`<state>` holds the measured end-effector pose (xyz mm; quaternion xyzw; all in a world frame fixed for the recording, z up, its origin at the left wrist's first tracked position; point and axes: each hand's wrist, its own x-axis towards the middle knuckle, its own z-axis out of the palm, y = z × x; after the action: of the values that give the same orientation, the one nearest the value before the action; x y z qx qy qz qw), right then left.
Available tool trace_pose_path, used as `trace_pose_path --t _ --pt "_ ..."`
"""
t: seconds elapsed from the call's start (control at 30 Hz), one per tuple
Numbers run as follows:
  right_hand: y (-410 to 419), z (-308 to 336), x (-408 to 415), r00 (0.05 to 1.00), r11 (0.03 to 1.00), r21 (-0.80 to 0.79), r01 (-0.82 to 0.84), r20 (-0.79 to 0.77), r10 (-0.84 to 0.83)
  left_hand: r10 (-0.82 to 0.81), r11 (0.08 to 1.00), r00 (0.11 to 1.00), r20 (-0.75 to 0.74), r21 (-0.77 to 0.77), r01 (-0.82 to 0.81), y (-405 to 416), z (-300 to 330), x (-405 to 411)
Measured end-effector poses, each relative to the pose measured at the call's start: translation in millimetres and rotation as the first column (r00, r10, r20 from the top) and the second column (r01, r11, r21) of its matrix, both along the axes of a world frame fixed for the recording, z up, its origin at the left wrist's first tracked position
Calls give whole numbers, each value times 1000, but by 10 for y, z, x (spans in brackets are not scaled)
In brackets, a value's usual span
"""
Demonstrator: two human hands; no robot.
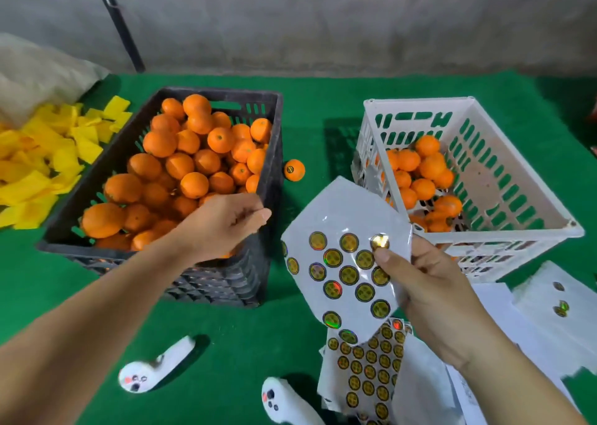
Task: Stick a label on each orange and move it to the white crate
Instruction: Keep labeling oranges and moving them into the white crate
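The black crate (pixel 274 153) at centre left is heaped with oranges (pixel 193 183). My left hand (pixel 223 224) reaches into its near right corner, fingers curled down over an orange (pixel 223 256), of which only a sliver shows under the palm. My right hand (pixel 429 292) holds a white label sheet (pixel 349 211) with several round gold labels (pixel 332 257); the thumb presses beside one shiny label (pixel 380 242) near the sheet's right edge. The white crate (pixel 484 185) at right holds several oranges (pixel 423 188). One labelled orange (pixel 294 170) lies on the green mat between the crates.
More label sheets (pixel 368 366) and backing papers (pixel 549 298) lie at the near right. Two white controllers (pixel 155 366) (pixel 284 402) rest on the green mat (pixel 226 344) near me. Yellow wrappers (pixel 42 156) are piled at left, and a dark pole (pixel 124 30) leans on the wall.
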<state>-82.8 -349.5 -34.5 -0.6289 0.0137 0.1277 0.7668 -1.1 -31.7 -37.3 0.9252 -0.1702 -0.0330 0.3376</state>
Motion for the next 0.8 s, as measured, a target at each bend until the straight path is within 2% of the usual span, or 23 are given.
trace_pose_path --t 0.07,0.13,0.23,0.27,0.3,0.33,0.37,0.43,0.47,0.53,0.67,0.73,0.8 --pt "32 -14 44 1000 995 103 1 -9 0 69 996 997 -27 65 -67 88 -152 186" --pt "103 -12 65 1000 984 178 -5 -7 6 113 992 979 -171 79 -100 112 -282 354" --pt "177 -22 88 999 980 198 26 -30 -20 180 978 844 -506 -4 -211 148 -321 621" --pt "185 -22 90 999 980 197 29 -41 -21 184 972 800 -572 -15 -234 191 -367 705" --pt "190 -22 90 999 980 199 29 -50 -19 193 974 759 -621 27 -225 232 -418 752" --pt "193 -17 87 998 978 205 32 -59 -20 211 977 723 -658 145 -154 283 -499 767" --pt "195 -12 84 997 976 216 35 -67 -21 242 948 696 -677 317 -21 322 -598 763" --pt "202 -11 82 996 974 223 49 -85 -31 322 759 676 -663 607 234 312 -797 750" --pt "207 -11 83 995 974 222 55 -90 -36 349 681 669 -657 668 300 267 -860 739" --pt "220 -9 83 995 973 224 62 -94 -42 306 559 709 -635 723 406 119 -851 758" --pt "223 -5 100 992 970 230 76 -119 -50 239 415 815 -527 814 405 15 -817 809" --pt "181 -3 118 990 969 229 93 -124 -66 237 434 826 -512 816 382 32 -778 811" --pt "136 8 111 991 969 226 95 -117 -69 286 528 807 -516 788 317 37 -747 786"
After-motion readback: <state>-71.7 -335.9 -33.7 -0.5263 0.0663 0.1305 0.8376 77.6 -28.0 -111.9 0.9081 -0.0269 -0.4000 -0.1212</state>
